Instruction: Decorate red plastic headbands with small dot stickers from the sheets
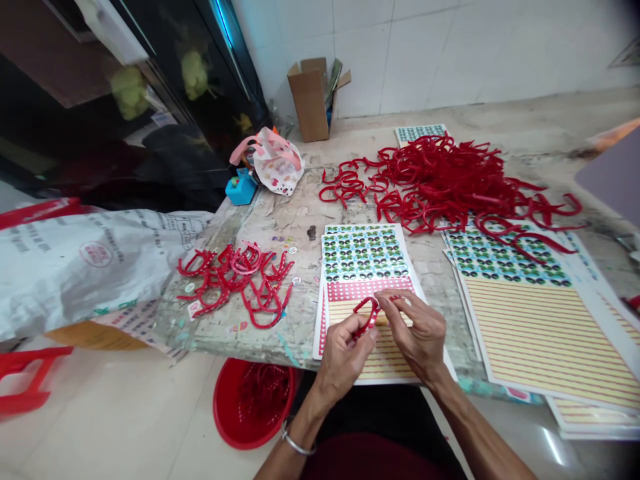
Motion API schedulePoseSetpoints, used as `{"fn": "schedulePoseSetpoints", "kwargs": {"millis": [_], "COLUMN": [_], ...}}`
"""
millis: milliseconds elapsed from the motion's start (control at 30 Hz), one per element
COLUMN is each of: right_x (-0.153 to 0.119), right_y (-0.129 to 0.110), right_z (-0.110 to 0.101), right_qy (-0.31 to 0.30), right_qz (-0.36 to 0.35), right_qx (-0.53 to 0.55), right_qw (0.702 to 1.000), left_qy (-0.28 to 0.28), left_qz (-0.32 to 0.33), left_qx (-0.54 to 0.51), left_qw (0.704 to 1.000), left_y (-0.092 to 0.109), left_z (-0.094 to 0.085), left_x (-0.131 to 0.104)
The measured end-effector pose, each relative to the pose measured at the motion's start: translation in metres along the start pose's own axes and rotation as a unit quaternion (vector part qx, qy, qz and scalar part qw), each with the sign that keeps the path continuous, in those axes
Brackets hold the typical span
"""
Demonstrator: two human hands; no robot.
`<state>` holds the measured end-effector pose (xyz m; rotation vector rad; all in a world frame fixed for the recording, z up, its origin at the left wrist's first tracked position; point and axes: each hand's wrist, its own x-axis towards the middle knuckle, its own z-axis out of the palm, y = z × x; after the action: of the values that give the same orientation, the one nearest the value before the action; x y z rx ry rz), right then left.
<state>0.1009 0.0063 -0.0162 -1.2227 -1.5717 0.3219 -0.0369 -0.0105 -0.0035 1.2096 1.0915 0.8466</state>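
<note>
Head view: left hand [345, 353] and right hand [417, 330] pinch 1 red plastic frame [367, 315], fingers clamped. Sticker sheet [364, 267] lies beneath on table [280, 220].

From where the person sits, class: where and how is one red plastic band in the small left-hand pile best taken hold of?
Probably by an outer curved arm sticking out at the near edge of the small pile of red plastic bands, pinched from above and lifted towards the sitter. The bands lie flat and interlocked, so a free end should snag least. Both hands are busy: left hand and right hand hold another band.
</note>
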Motion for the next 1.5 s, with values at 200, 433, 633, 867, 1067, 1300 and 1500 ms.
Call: {"fn": "schedulePoseSetpoints", "kwargs": {"millis": [200,433,633,867,1067,1300,1500], "right_x": [-0.003,0.003,-0.001,-0.001,-0.004,-0.005,-0.006], "right_y": [0.003,0.002,-0.001,-0.001,-0.001,-0.005,-0.005], "right_z": [-0.003,0.001,0.007,0.005,0.006,0.004,0.003], "right_qy": [0.019,-0.083,-0.091,-0.057,-0.058,-0.002,-0.001], "right_qz": [-0.020,0.134,0.165,0.083,0.083,0.013,0.036], "right_qx": [0.010,0.091,0.133,0.106,0.097,0.041,0.041], "right_qw": [1.000,0.983,0.973,0.989,0.990,0.999,0.999], "left_qy": [0.007,0.000,-0.001,-0.015,0.018,0.044,0.060], "left_qz": [0.012,0.009,0.019,0.033,0.014,0.040,0.044], "left_qx": [0.001,-0.028,-0.032,-0.028,-0.007,0.041,0.044], "left_qw": [1.000,1.000,0.999,0.999,1.000,0.997,0.996], "left_y": [-0.007,-0.011,-0.011,0.004,-0.001,-0.001,-0.004], "left_z": [0.001,-0.004,-0.006,-0.001,0.001,0.005,0.010], "left_x": [0.003,-0.001,-0.002,0.005,0.000,-0.001,-0.002]}}
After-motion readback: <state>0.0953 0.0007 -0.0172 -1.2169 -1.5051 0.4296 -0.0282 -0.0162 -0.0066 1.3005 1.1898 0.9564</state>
